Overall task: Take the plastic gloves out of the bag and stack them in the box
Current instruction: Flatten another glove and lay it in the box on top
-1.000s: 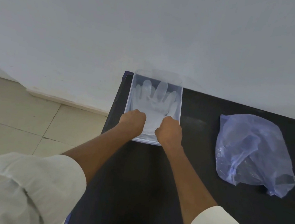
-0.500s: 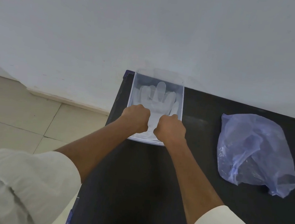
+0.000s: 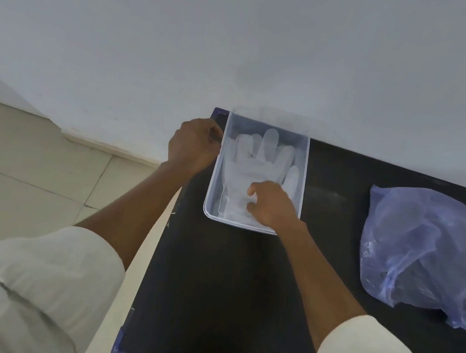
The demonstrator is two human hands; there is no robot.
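Clear rectangular plastic box (image 3: 302, 167): on black table (image 3: 227, 291), far left corner | translucent white plastic gloves (image 3: 253, 167): flat inside box, fingers toward wall | crumpled blue plastic bag (image 3: 420, 253): well right of box | my left hand (image 3: 193, 145): curled at box's left wall, grasp unclear | my right hand (image 3: 272, 205): fingers bent, pressing glove cuff, not clenched.

Glove cuff (image 3: 235, 205) partly hidden under right hand (image 3: 273, 207); bag (image 3: 423, 256) contents indistinct through crumpled plastic; counter (image 3: 227, 291) cut off at bottom edge.
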